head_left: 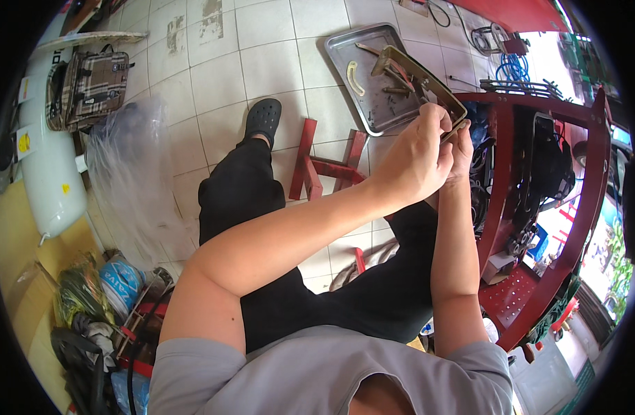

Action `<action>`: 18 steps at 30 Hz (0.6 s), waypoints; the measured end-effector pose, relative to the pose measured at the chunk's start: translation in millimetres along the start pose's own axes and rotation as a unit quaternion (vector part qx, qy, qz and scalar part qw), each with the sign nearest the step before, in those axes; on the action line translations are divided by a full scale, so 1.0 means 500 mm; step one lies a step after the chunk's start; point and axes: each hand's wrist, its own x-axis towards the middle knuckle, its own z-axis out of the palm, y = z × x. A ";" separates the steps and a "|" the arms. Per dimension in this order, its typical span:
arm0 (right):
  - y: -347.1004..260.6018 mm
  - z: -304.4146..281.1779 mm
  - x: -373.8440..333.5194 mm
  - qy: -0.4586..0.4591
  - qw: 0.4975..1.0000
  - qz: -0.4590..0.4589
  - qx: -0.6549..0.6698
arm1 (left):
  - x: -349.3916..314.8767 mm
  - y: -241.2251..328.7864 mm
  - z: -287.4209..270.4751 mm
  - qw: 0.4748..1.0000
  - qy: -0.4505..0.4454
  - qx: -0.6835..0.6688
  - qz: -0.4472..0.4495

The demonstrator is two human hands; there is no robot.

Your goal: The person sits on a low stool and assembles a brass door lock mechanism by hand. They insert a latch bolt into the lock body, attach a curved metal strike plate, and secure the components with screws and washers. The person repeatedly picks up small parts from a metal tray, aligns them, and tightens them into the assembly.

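Note:
My left hand is closed, its fingers curled at the near end of a narrow, brownish metal box. What its fingers hold, if anything, is hidden. My right hand sits just beside it, with fingertips closed on the box's near corner and the palm partly covered by the left hand. The box tilts over a larger grey metal tray on the floor. A curved, pale metal piece and several small dark parts lie in that tray.
A red metal stand lies before my legs. To the right rises a red metal rack holding black cables and gear. A plaid bag, a white cylinder and clear plastic sheeting are at the left. Blue hose coils at the far right.

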 end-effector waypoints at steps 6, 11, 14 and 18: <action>0.007 0.004 0.001 0.032 0.998 0.000 -0.047 | 0.002 -0.003 -0.003 0.999 0.017 -0.039 -0.027; 0.016 0.047 0.032 0.076 0.979 -0.004 -0.187 | 0.031 -0.057 -0.008 0.986 0.041 -0.136 -0.084; 0.027 0.096 0.046 0.133 0.952 0.024 -0.276 | 0.043 -0.097 -0.028 0.976 0.053 -0.152 -0.149; 0.032 0.116 0.048 0.133 0.946 0.005 -0.294 | 0.060 -0.101 -0.043 0.973 0.055 -0.182 -0.133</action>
